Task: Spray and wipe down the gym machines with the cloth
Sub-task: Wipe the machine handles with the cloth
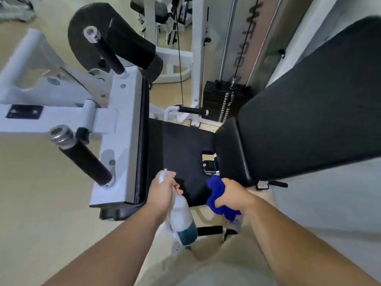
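Beige floor, pale trousers

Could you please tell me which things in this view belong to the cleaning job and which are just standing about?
Part of the job:
left hand holding the spray bottle
right hand holding the blue cloth
black seat pad
black back pad

Just standing about:
weight stack
far bench

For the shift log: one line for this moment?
left hand: spray bottle | right hand: blue cloth | aimed at: black seat pad
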